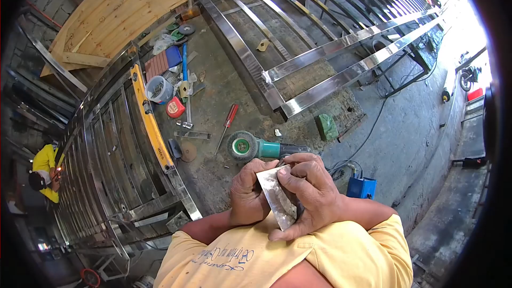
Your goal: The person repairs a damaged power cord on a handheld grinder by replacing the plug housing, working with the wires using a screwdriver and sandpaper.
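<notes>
Close to my chest I hold a small rectangular metal plate [278,198], its grey face scuffed and tilted up. My left hand [248,191] is closed at the plate's left edge, with curled fingers mostly hidden from view. My right hand [313,189] grips the top and right side, a thumb pressed on the upper corner and fingers wrapped round the side. Just beyond my knuckles an angle grinder [268,148] with a teal body lies on the worktable, its round disc [241,145] facing up. A red-handled screwdriver [231,116] rests behind it.
A shiny metal frame [325,48] with curved bars spans the table's far side; another barred frame [101,165] stands left, with a yellow level [148,113]. Around are a tape measure [175,108], bucket [159,89], green block [326,127] and blue box [361,187]. A person in yellow [45,168] crouches far left.
</notes>
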`<state>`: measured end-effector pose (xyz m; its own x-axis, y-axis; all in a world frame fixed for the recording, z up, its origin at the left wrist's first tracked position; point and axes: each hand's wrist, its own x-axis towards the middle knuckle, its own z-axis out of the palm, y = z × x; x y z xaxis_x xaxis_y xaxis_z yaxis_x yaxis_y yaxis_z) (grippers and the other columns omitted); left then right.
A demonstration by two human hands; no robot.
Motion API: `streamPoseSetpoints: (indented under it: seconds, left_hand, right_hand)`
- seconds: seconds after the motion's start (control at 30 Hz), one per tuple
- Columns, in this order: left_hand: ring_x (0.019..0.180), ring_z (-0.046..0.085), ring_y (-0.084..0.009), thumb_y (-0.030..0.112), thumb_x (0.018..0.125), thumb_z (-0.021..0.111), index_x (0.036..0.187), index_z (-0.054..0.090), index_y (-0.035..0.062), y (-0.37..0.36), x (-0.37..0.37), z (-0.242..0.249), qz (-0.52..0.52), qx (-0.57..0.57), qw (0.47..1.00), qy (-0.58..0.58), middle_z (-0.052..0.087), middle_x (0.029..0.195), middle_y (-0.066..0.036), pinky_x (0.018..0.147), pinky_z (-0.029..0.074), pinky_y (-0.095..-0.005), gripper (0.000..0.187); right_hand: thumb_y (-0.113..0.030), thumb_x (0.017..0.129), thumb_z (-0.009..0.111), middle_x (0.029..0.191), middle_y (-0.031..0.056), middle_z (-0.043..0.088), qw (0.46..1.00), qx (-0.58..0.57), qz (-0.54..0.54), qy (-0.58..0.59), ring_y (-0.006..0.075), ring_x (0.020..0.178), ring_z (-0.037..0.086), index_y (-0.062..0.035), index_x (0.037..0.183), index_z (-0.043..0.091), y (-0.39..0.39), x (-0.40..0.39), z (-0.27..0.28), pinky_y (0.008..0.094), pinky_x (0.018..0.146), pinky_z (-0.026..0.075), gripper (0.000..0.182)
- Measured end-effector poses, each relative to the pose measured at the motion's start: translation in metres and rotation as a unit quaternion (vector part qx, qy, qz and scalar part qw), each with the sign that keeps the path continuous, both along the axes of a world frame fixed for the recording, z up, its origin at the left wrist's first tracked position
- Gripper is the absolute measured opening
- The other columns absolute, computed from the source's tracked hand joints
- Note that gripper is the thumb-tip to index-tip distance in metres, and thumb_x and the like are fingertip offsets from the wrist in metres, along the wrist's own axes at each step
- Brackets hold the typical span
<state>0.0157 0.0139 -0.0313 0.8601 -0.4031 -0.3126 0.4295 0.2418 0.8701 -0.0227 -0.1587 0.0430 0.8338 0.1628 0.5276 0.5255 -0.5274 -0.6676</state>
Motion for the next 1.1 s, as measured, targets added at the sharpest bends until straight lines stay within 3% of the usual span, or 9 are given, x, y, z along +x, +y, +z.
streamPoseSetpoints:
  seconds: [0.07,0.33,0.47,0.7,0.87,0.97,1.03,1.07,1.1]
  left_hand:
    - [0.084,0.061,-0.0118,0.001,0.087,0.076,0.116,0.058,0.0018,0.004,-0.002,-0.016,-0.01,0.04,0.999,0.009,0.063,0.093,-0.006,0.074,0.05,-0.0268,0.034]
    - [0.065,0.057,-0.0082,-0.011,0.089,0.06,0.103,0.061,0.0009,0.001,0.009,0.049,-0.01,0.065,0.881,-0.468,0.059,0.074,-0.004,0.057,0.045,-0.0242,0.018]
    - [0.076,0.061,-0.0077,-0.005,0.093,0.062,0.109,0.061,-0.0001,-0.001,0.004,0.035,0.064,0.097,0.956,-0.268,0.066,0.086,-0.004,0.065,0.048,-0.0234,0.017]
    - [0.103,0.063,-0.0145,0.005,0.097,0.064,0.121,0.055,0.0017,0.001,0.007,0.004,-0.032,0.014,0.998,0.043,0.065,0.112,-0.01,0.092,0.053,-0.0327,0.025]
    - [0.107,0.062,-0.0179,0.01,0.102,0.054,0.113,0.059,0.0004,0.003,0.015,0.017,-0.042,-0.33,0.884,0.329,0.064,0.111,-0.01,0.092,0.054,-0.0373,0.016]
    - [0.096,0.064,-0.0174,0.005,0.1,0.055,0.106,0.061,-0.0004,0.005,0.018,0.032,-0.031,-0.316,0.864,0.391,0.065,0.103,-0.011,0.084,0.056,-0.0358,0.01]
    - [0.084,0.065,-0.0159,0.0,0.096,0.057,0.103,0.061,-0.0008,0.004,0.015,0.042,-0.019,-0.167,0.981,0.099,0.065,0.094,-0.011,0.074,0.055,-0.0334,0.008]
    - [0.077,0.064,-0.0151,-0.002,0.094,0.058,0.103,0.061,-0.0009,0.005,0.011,0.047,-0.017,-0.038,0.979,-0.199,0.065,0.089,-0.01,0.068,0.054,-0.0321,0.009]
    - [0.07,0.062,-0.0142,-0.005,0.092,0.06,0.103,0.06,-0.0011,0.006,0.007,0.049,-0.013,0.094,0.875,-0.475,0.064,0.083,-0.01,0.063,0.053,-0.0308,0.011]
  right_hand:
    - [-0.068,0.062,0.083,0.102,0.015,0.051,1.0,-0.007,-0.012,-0.008,0.0381,0.1,0.059,0.0055,0.115,0.061,0.003,0.0,-0.001,0.05,0.085,0.046,0.093]
    - [-0.062,0.064,0.085,0.108,0.0184,0.05,0.995,-0.011,-0.103,0.005,0.036,0.098,0.055,0.0065,0.118,0.057,-0.014,0.006,-0.028,0.0476,0.082,0.047,0.092]
    - [-0.068,0.065,0.083,0.101,0.017,0.052,0.995,0.071,-0.053,-0.038,0.0381,0.096,0.058,0.0096,0.113,0.062,-0.005,-0.001,-0.016,0.0478,0.085,0.05,0.093]
    - [-0.066,0.065,0.083,0.101,0.0165,0.053,0.999,0.024,-0.008,-0.019,0.0399,0.1,0.058,0.0077,0.112,0.063,0.005,0.006,-0.004,0.0486,0.087,0.048,0.09]
    - [-0.066,0.066,0.082,0.1,0.0163,0.054,0.999,0.016,-0.019,-0.032,0.0386,0.099,0.059,0.0072,0.112,0.063,0.007,0.002,-0.002,0.0482,0.084,0.048,0.088]
    - [-0.066,0.066,0.082,0.1,0.0157,0.053,0.999,0.007,-0.026,-0.039,0.0378,0.097,0.058,0.0065,0.111,0.063,0.008,0.0,0.0,0.0482,0.083,0.047,0.087]
    - [-0.066,0.065,0.082,0.1,0.0154,0.053,0.996,-0.006,-0.069,-0.052,0.037,0.094,0.057,0.0056,0.11,0.064,0.006,0.001,-0.001,0.048,0.082,0.047,0.086]
    - [-0.066,0.065,0.082,0.1,0.0153,0.053,0.992,-0.016,-0.112,-0.062,0.0365,0.092,0.056,0.0051,0.109,0.064,0.004,0.002,-0.005,0.0478,0.081,0.047,0.086]
    - [-0.066,0.064,0.082,0.1,0.0152,0.052,0.985,-0.026,-0.154,-0.072,0.0359,0.09,0.056,0.0045,0.108,0.064,0.0,0.004,-0.011,0.0476,0.079,0.046,0.085]
